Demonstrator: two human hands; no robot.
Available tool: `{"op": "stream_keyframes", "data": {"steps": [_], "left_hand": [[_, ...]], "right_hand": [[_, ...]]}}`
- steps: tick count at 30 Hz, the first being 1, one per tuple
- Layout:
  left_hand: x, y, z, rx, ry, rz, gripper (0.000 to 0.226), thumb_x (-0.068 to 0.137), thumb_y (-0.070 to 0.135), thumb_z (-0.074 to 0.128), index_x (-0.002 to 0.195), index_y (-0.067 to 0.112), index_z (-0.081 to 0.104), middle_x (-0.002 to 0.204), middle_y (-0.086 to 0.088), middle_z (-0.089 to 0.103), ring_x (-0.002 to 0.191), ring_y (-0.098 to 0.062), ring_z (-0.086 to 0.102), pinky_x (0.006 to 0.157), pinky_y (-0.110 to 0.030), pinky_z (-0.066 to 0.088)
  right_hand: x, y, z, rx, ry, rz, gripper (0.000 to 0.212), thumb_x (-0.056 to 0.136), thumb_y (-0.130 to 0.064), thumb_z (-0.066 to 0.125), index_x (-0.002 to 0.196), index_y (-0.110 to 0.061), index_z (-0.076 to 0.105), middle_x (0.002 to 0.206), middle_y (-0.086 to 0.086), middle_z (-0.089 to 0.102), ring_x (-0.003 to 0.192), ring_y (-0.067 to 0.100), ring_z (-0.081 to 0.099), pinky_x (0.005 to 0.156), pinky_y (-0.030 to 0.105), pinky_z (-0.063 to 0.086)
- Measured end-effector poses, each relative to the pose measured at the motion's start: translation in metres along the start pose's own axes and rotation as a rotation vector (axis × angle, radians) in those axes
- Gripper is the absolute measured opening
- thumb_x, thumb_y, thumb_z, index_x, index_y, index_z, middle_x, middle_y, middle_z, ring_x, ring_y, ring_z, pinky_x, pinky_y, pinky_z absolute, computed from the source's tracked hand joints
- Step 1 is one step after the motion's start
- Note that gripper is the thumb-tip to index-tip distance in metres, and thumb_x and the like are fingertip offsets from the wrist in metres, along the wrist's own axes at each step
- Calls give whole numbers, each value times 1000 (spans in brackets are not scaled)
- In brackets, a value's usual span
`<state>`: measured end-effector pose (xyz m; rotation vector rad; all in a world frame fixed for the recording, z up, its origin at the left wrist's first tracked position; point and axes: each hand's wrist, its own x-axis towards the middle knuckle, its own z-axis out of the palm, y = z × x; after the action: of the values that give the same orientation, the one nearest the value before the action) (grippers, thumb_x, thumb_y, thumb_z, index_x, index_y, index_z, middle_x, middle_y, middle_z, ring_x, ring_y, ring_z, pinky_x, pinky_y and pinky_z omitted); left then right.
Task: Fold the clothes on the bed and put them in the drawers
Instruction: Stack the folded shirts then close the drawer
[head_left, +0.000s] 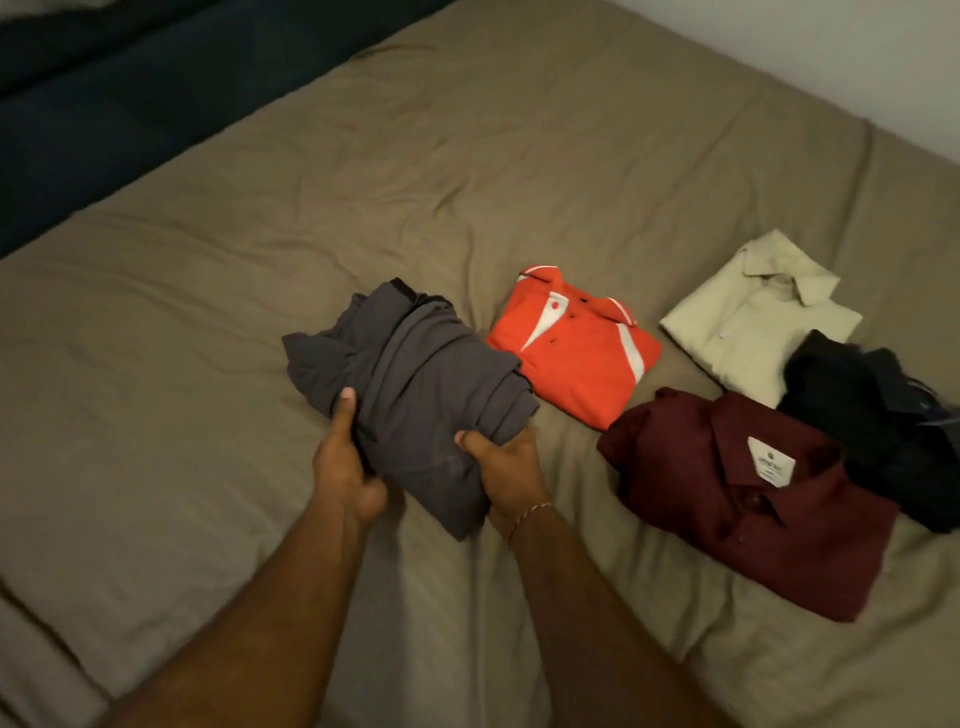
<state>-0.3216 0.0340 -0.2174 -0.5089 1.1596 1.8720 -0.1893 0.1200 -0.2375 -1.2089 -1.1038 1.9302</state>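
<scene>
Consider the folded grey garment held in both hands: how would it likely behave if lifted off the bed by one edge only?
The grey garment looks like soft, thin cloth in loose layers, so it would probably sag and unfold. The left hand and right hand grip opposite sides, suggesting it needs support. It seems light and unlikely to slide on the creased sheet.

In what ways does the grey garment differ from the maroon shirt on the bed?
The grey garment is gripped by the left hand and right hand; the maroon shirt lies untouched. The grey garment shows no collar or label; the maroon shirt shows both, plus buttons. Both are folded, on the bed.
</scene>
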Motion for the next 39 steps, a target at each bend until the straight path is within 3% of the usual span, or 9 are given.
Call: {"op": "stream_keyframes", "data": {"steps": [6, 11, 15, 19, 22, 27, 33, 36, 39], "left_hand": [[-48, -54, 54, -67, -205, -177, 50, 101, 35, 52, 146, 12, 59, 139, -13, 66, 129, -32, 63, 110, -45, 51], [-90, -166, 124, -25, -364, -354, 29, 79, 20, 65, 103, 14, 82, 111, -10, 78, 101, -27, 75, 88, -40, 61], [-107, -250, 148, 70, -330, -499, 42, 84, 7, 65, 125, 4, 69, 122, -17, 72, 98, -30, 71, 82, -41, 59], [-95, -288, 145, 530, -140, -516, 30, 94, 17, 71, 124, 16, 66, 114, -9, 72, 91, -21, 66, 79, -34, 49], [-74, -292, 140, 616, -61, -249, 29, 88, 19, 81, 114, 14, 71, 104, 0, 79, 90, -15, 73, 73, -28, 56], [-52, -279, 146, 701, 6, 134, 83, 69, 26, 98, 137, 12, 54, 130, -6, 68, 114, -19, 70, 102, -38, 56], [-62, -267, 154, 1248, 106, 683, 98, 72, 46, 85, 153, 19, 39, 153, -18, 44, 141, -40, 43, 112, -52, 38], [-84, -271, 181, 1501, -635, 1247, 92, 80, 46, 69, 161, 31, 30, 172, -6, 16, 157, -26, 20, 121, -41, 23], [-81, -294, 244, 1575, -1053, 1129, 83, 87, 43, 72, 159, 33, 33, 173, -2, 10, 158, -23, 14, 122, -36, 22]], "right_hand": [[-49, -69, -107, -100, 28, -148, 55, 81, 21, 71, 124, -13, 68, 121, 1, 75, 114, 17, 70, 98, 35, 55], [-81, -134, -254, -104, 171, -224, 58, 77, 10, 77, 124, -24, 71, 130, 4, 72, 122, 25, 66, 103, 38, 54], [-75, -143, -364, -172, 320, -12, 58, 71, -16, 91, 125, -22, 69, 125, 7, 74, 113, 29, 71, 88, 40, 61], [-50, -105, -421, -465, 549, 271, 62, 78, -27, 89, 132, -11, 63, 129, 8, 68, 109, 29, 67, 100, 47, 54], [-41, -87, -428, -542, 605, 313, 82, 65, -46, 95, 133, -16, 59, 128, 4, 66, 115, 30, 65, 103, 48, 53], [-31, -77, -411, -668, 662, 306, 97, 67, -42, 96, 144, -13, 44, 139, 14, 62, 122, 36, 62, 100, 45, 50], [-26, -115, -419, -228, 757, 99, 107, 71, -43, 89, 158, -21, 31, 151, 5, 47, 138, 26, 48, 114, 47, 42], [5, -133, -424, 252, 955, -31, 89, 83, -35, 85, 156, -16, 36, 145, 8, 53, 135, 29, 53, 114, 50, 43], [36, -135, -421, 611, 804, 80, 64, 88, -41, 79, 144, -21, 56, 139, 12, 64, 126, 36, 61, 108, 60, 47]]}}
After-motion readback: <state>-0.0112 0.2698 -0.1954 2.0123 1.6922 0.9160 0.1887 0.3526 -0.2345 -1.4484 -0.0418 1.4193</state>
